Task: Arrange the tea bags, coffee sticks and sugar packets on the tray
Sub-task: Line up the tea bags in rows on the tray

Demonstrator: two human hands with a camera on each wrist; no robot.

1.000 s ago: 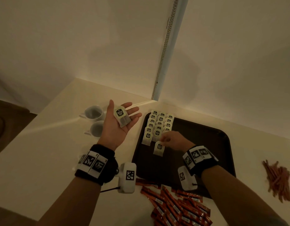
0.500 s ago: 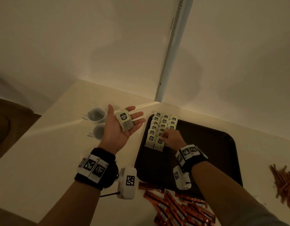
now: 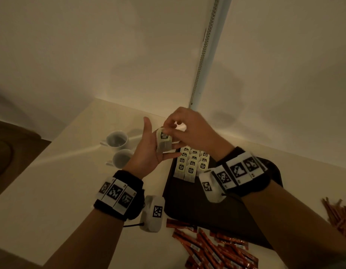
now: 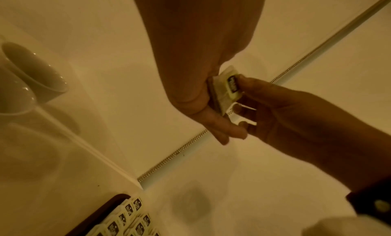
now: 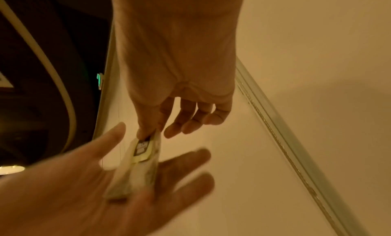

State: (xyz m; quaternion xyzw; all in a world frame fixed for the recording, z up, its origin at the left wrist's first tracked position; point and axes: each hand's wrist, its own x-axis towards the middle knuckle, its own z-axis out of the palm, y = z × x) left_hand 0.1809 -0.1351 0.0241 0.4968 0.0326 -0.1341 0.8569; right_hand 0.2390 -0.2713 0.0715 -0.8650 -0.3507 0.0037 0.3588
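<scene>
My left hand [image 3: 154,146] is raised palm up with straight fingers, and a small stack of tea bags [image 3: 164,142] lies on them. My right hand [image 3: 184,127] reaches over from the right and pinches the top tea bag [image 5: 143,149] by its tag end between thumb and forefinger. In the left wrist view the same tea bag [image 4: 228,87] sits between both hands. On the dark tray [image 3: 217,210], several tea bags [image 3: 192,164] lie in neat rows at its far left corner. Orange-red coffee sticks [image 3: 211,249] lie in a heap on the table in front of the tray.
Two white cups [image 3: 119,150] stand on the table to the left of the tray. A pile of thin brown sticks [image 3: 339,216] lies at the right edge. A wall with a vertical rail [image 3: 205,55] rises just behind the table.
My right hand left the rows on the tray, rose to the left and took hold of the top tea bag in my left palm. My left hand lifted a little.
</scene>
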